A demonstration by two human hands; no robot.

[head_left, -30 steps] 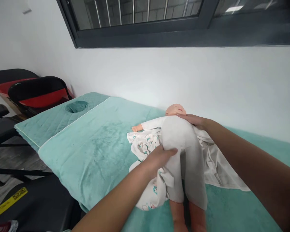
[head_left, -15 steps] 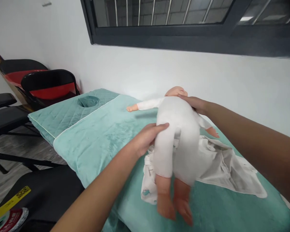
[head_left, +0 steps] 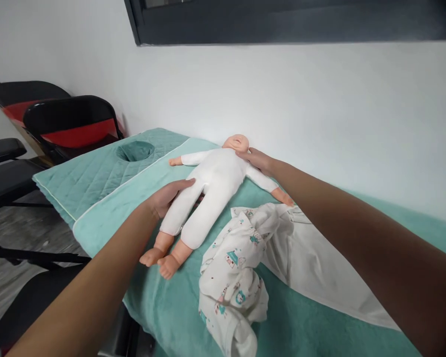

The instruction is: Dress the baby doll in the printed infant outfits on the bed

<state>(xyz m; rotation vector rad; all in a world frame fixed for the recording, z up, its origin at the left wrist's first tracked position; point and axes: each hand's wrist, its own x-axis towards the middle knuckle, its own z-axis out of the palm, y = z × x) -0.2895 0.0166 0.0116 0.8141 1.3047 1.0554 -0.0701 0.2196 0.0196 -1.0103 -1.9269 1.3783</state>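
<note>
A baby doll [head_left: 217, 171] with a white cloth body and bare plastic hands, feet and head lies on its back on the teal bed cover [head_left: 134, 201], head toward the wall. My left hand [head_left: 170, 196] grips the doll's thigh near the hip, thumb on top and fingers passing underneath. At the doll's shoulder and neck is my right hand [head_left: 258, 161], closed around that part; its fingertips are partly hidden. Nearer to me lies a crumpled white baby garment [head_left: 232, 263] printed with small teal and red pictures, joined or overlapping with a plain white spread-out part [head_left: 312, 263].
At the far left, a quilted teal section [head_left: 96, 171] of the cover has a round face hole [head_left: 136, 150]. Black folding chairs with red bands [head_left: 74, 119] stand beside the bed. A white wall [head_left: 282, 94] with a dark window frame [head_left: 245, 22] rises behind.
The doll has moved left, off the white garment, and now lies flat on the cover with both hands still on it. More of the printed garment shows. The view has tilted downward.
</note>
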